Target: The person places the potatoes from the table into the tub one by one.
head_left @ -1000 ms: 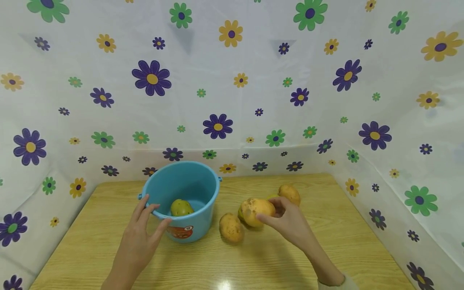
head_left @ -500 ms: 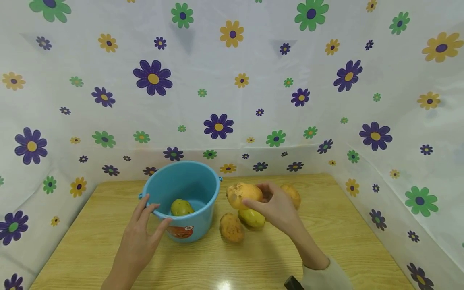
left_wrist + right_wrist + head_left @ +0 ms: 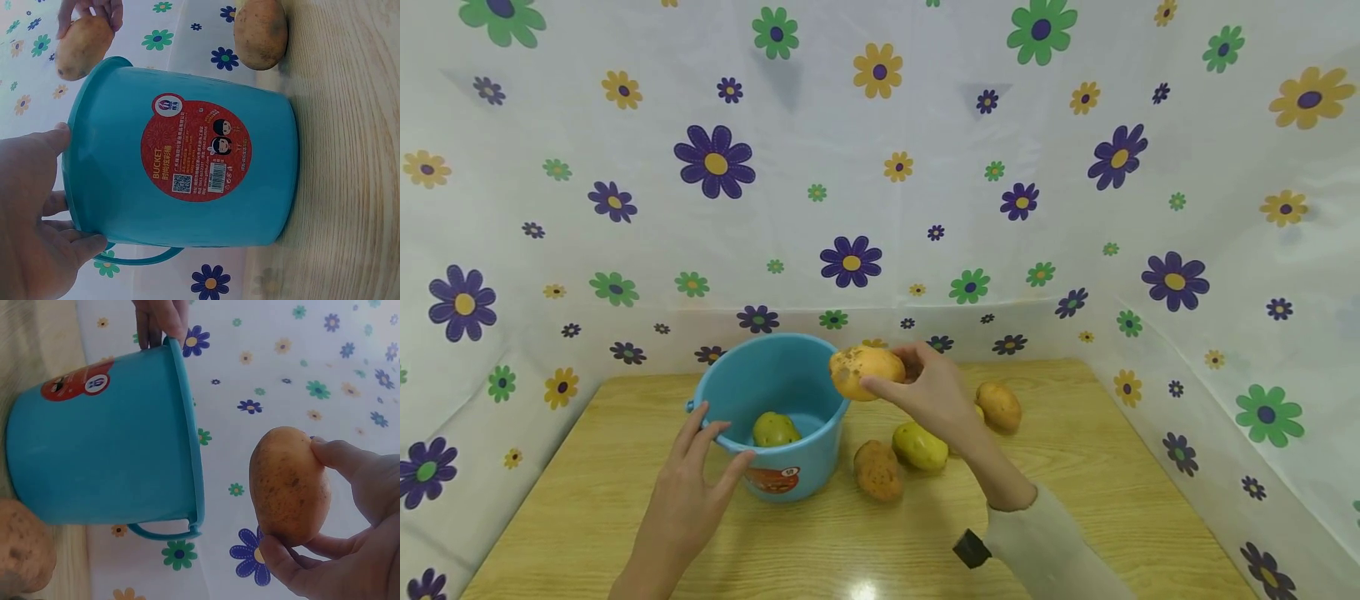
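Note:
My right hand (image 3: 936, 396) holds a tan potato (image 3: 865, 372) between thumb and fingertips, above the right side of the rim of a blue bucket (image 3: 793, 467). In the right wrist view the potato (image 3: 289, 487) is in the air, apart from the rim. My left hand (image 3: 688, 492) grips the bucket's near left rim with its thumb and fingers. The bucket stands upright, and a yellow-green fruit (image 3: 776, 429) lies on its floor. A brown potato (image 3: 878, 472) rests on the table beside the bucket, with another yellow-green fruit (image 3: 921, 446) to its right.
Further right lies another potato (image 3: 998, 407); a yellow thing beside it is mostly hidden by my right wrist. A flower-printed sheet (image 3: 925, 208) surrounds the wooden table (image 3: 820, 550) at the back and sides. The bucket's handle (image 3: 162, 534) hangs down.
My right hand has lifted the potato from beside the yellow-green fruit and carried it up and left to the bucket's rim. The left hand has stayed on the bucket.

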Motion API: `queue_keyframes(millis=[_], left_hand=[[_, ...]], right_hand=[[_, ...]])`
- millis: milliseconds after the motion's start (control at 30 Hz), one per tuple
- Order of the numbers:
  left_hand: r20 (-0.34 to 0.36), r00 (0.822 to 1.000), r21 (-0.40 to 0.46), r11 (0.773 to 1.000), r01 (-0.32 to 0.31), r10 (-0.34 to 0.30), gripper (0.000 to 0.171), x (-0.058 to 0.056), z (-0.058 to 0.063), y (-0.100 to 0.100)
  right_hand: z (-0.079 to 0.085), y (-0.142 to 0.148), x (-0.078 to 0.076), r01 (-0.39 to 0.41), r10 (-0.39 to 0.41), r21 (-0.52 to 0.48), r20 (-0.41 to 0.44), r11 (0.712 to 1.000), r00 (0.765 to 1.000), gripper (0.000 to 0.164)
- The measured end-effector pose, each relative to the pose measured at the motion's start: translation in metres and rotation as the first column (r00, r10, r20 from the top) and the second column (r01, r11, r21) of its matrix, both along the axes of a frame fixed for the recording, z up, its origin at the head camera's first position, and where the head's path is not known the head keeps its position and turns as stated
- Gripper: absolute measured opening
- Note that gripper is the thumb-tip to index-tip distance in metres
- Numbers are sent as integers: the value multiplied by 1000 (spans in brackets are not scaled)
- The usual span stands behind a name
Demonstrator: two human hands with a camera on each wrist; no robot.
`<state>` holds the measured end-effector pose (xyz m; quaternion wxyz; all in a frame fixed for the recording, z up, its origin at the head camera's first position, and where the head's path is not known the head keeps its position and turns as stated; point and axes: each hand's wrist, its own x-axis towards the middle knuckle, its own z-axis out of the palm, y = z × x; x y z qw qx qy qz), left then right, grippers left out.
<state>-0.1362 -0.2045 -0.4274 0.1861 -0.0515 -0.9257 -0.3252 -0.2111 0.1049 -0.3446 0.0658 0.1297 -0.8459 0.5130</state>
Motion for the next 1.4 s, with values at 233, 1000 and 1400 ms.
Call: queue_keyframes(millis=[233, 1000, 1400], left_hand=[[2, 1000, 6, 1000, -2, 2, 58, 0, -1, -1], [0, 1000, 16, 1000, -5, 5, 57, 0, -3, -2], [-35, 999, 16, 1000, 10, -10, 55, -1, -4, -2]], right_hand=[[8, -20, -10, -45, 45, 1, -29, 999, 999, 56], [2, -73, -39, -48, 62, 185, -74, 982, 995, 67], [-10, -87, -48, 24, 1, 241, -106, 970, 994, 69]])
